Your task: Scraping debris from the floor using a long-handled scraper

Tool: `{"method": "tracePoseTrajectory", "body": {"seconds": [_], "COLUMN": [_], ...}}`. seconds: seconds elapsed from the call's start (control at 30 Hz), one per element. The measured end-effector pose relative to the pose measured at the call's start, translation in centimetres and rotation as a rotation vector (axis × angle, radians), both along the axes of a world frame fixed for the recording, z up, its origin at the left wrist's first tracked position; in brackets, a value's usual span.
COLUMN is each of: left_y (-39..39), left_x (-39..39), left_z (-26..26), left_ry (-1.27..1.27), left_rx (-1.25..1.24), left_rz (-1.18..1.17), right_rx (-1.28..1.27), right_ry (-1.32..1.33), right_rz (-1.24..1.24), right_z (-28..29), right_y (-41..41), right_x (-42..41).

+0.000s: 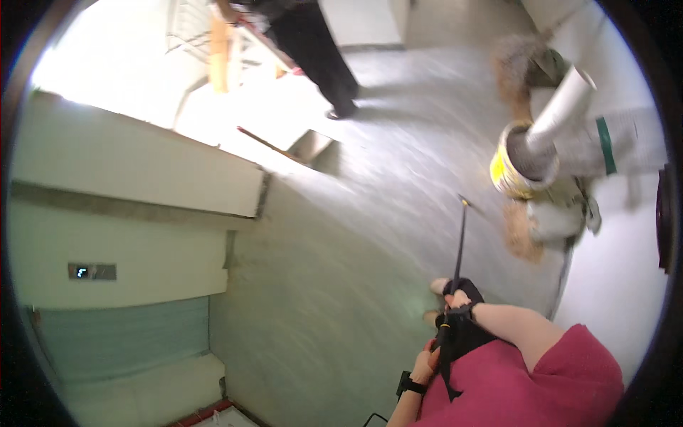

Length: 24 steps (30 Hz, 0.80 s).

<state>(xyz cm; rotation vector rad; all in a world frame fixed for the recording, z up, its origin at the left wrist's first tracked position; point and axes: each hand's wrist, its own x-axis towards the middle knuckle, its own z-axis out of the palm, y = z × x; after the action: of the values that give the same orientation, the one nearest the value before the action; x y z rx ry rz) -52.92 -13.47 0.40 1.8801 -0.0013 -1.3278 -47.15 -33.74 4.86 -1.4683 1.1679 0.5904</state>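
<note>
A long black pole (460,245) slants up from my waist, with both my hands on it. My right hand (458,300) wraps the shaft above a yellow ring. Lower down, my left hand (427,363) holds the pole near its end, where black strap-like ends hang against my pink shirt. At the far end, beyond a yellow collar, is a small thin head (463,200). It appears over the grey floor (320,267), and whether it touches cannot be told. Dark bands circle both my wrists.
To the right, a yellow-and-white bucket (500,168) holds a white tube (563,107), with sacks (557,219) around it. A long-handled dustpan (315,149) stands by a low wall (144,160). Another person's dark-trousered leg (320,58) is farther off. Lift doors (122,339) are left.
</note>
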Motion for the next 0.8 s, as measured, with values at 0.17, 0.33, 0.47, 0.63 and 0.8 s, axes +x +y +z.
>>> {"method": "tracePoseTrajectory", "body": {"seconds": [0.17, 0.33, 0.47, 0.63, 0.8], "left_y": [0.2, 4.6, 12.4, 13.9, 12.9], "left_x": [2.5, 1.1, -5.5, -8.3, -5.7], "left_z": [4.7, 3.9, -6.5, -11.9, -11.0], "left_ry": [0.025, 0.118, 0.104, 0.173, 0.097], "left_rx": [0.003, -0.093, 0.161, 0.333, 0.306], "left_rz": [0.196, 0.745, 0.792, 0.556, 0.51], "right_rx": [-0.016, -0.085, -0.238, -0.281, -0.206], "right_ry": [0.19, 0.007, -0.04, 0.002, -0.095], "right_rz": [0.168, 0.7, 1.073, 1.116, 1.04], "right_z": [-10.3, -10.3, -15.2, -17.1, -16.6], "right_y": [2.7, 0.7, -1.6, -3.1, -3.7], "right_x": [-1.5, -0.9, -1.5, -1.5, -1.1]}}
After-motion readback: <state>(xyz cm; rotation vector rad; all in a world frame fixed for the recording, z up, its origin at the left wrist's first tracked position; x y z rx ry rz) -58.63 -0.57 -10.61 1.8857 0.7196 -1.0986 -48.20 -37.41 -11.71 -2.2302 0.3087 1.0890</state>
